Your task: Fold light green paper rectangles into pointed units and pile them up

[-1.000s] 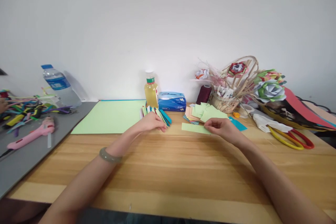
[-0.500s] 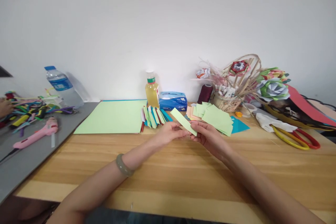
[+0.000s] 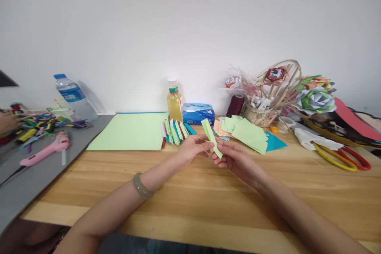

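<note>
A narrow strip of light green paper, apparently folded, is held up between both hands above the wooden table. My left hand pinches it from the left, thumb toward me. From the right, my right hand grips its lower end with the fingers curled behind. Just beyond the hands lies a row of folded paper pieces in green, white, red and blue. Light green paper pieces are spread to the right of my right hand.
Large green sheets lie at left. A juice bottle and a tissue pack stand by the wall. Scissors, paper flowers and a thread spool are right. A pink glue gun and another person's hand are far left.
The green strip has turned to stand more upright and looks narrower, creased along its length. Both hands keep hold of it. The whole view has shifted slightly.
</note>
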A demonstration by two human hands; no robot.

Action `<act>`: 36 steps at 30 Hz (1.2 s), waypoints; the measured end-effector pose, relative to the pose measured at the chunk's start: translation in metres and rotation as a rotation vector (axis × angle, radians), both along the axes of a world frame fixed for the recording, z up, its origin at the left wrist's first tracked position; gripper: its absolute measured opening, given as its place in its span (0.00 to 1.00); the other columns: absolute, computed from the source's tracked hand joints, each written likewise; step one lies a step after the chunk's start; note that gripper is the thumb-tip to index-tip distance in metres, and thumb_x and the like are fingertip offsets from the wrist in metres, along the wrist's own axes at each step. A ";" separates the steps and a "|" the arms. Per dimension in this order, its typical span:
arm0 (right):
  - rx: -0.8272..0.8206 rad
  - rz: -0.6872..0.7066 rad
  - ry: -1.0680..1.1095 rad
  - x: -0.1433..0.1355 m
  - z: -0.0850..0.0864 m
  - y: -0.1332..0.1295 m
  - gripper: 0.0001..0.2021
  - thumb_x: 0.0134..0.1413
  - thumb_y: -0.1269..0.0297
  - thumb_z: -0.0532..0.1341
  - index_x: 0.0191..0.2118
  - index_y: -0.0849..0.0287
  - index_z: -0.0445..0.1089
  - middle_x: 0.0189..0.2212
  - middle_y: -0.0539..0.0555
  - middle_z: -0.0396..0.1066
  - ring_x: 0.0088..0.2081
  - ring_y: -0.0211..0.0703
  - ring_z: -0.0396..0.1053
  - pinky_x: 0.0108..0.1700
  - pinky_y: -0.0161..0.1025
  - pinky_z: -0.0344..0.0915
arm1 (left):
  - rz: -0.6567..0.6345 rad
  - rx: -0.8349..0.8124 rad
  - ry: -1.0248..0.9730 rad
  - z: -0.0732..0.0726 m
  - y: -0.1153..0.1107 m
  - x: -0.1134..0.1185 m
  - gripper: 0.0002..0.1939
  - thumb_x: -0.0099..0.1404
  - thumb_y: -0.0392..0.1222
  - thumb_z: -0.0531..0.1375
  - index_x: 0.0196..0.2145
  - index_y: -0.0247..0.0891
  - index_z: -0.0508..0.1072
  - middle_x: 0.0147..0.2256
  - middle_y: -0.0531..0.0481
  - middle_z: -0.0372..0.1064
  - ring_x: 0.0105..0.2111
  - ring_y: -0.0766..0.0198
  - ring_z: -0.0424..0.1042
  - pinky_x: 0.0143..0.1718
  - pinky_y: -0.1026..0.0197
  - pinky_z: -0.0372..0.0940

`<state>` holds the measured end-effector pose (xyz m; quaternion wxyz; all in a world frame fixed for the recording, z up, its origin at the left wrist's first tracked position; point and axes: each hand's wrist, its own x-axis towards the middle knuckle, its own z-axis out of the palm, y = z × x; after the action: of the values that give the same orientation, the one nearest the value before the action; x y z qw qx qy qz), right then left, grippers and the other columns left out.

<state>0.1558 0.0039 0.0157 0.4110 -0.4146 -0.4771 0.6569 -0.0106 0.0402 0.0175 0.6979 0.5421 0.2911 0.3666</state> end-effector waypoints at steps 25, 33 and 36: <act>1.742 -0.389 -1.270 0.038 -0.009 0.002 0.20 0.53 0.77 0.59 0.52 0.57 0.64 0.47 0.58 0.71 0.52 0.47 0.63 0.53 0.47 0.62 | 0.044 -0.177 0.074 0.003 -0.002 -0.004 0.19 0.47 0.52 0.66 0.29 0.32 0.74 0.29 0.45 0.70 0.30 0.63 0.69 0.27 0.65 0.63; 1.696 0.081 -1.252 0.047 -0.015 0.000 0.12 0.61 0.73 0.50 0.40 0.58 0.69 0.39 0.56 0.74 0.43 0.44 0.68 0.42 0.43 0.65 | -0.123 0.368 0.634 -0.020 0.005 -0.014 0.11 0.60 0.43 0.56 0.32 0.34 0.76 0.26 0.52 0.69 0.27 0.65 0.67 0.28 0.66 0.60; 1.474 0.197 -1.175 0.048 -0.020 0.005 0.11 0.61 0.72 0.50 0.38 0.58 0.70 0.36 0.56 0.73 0.40 0.43 0.68 0.39 0.41 0.66 | -0.019 0.718 0.823 -0.022 -0.001 -0.019 0.15 0.60 0.39 0.57 0.45 0.38 0.72 0.36 0.51 0.71 0.35 0.63 0.69 0.35 0.64 0.63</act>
<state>0.2039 0.0090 -0.0038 0.2062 -0.2727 -0.9353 -0.0918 -0.0295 0.0396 -0.0046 0.3005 0.8476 0.3917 0.1944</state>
